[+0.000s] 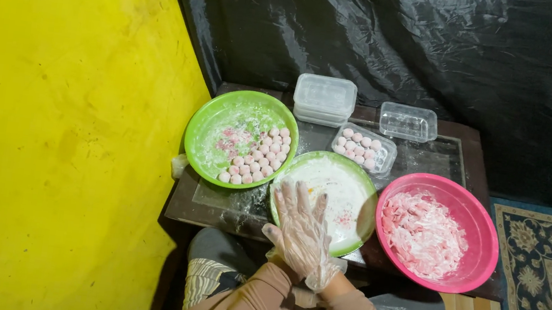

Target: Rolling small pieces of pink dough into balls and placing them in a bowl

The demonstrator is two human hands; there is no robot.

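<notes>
Both hands, in thin clear gloves, are pressed together palm to palm, the left hand (298, 232) on top with fingers spread flat, the right hand (317, 271) beneath, forearms converging in tan sleeves.

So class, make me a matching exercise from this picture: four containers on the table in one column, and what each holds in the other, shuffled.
Column one:
1. green bowl
2. pink bowl
3. white plate with green rim
4. small clear tray

Column two:
a. pink and white dough mass
b. two short rows of pink balls
c. flour and many pink balls along one side
d. mostly bare, floury, with the gloved hands over its near edge

Pairs: 1-c, 2-a, 3-d, 4-b
</notes>
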